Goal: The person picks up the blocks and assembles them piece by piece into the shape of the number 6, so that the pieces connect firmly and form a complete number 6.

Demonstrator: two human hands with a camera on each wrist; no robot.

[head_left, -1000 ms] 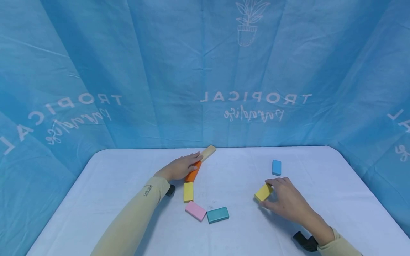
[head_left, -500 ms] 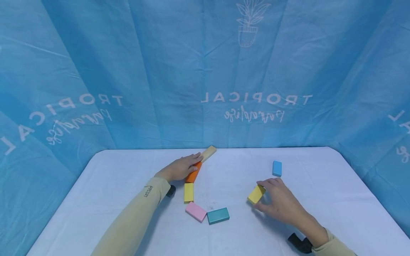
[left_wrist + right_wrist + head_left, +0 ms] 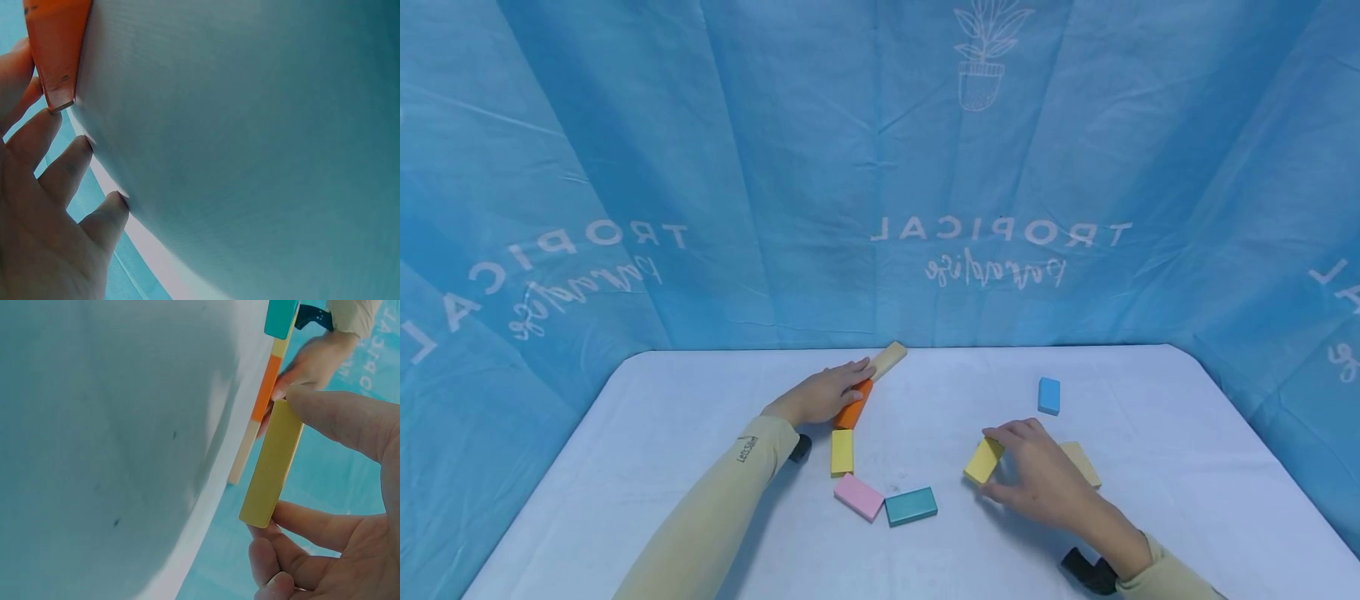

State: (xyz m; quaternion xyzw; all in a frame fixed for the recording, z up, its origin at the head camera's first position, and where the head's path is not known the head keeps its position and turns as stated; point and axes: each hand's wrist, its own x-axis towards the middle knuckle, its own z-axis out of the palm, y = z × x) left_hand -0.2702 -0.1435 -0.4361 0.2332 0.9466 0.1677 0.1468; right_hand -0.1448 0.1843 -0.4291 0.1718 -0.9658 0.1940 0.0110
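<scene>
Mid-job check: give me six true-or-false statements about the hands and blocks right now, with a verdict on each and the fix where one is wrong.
1. The right hand pinches a yellow block. True.
2. The pink block lies beside the teal block. True.
3. The left hand touches the teal block. False: it touches the orange block.
4. In the head view, the light blue block lies left of the orange block. False: it lies to the right.
5. A second yellow block lies between the orange block and the pink block. True.
6. The teal block stands on end. False: it lies flat on the table.
</scene>
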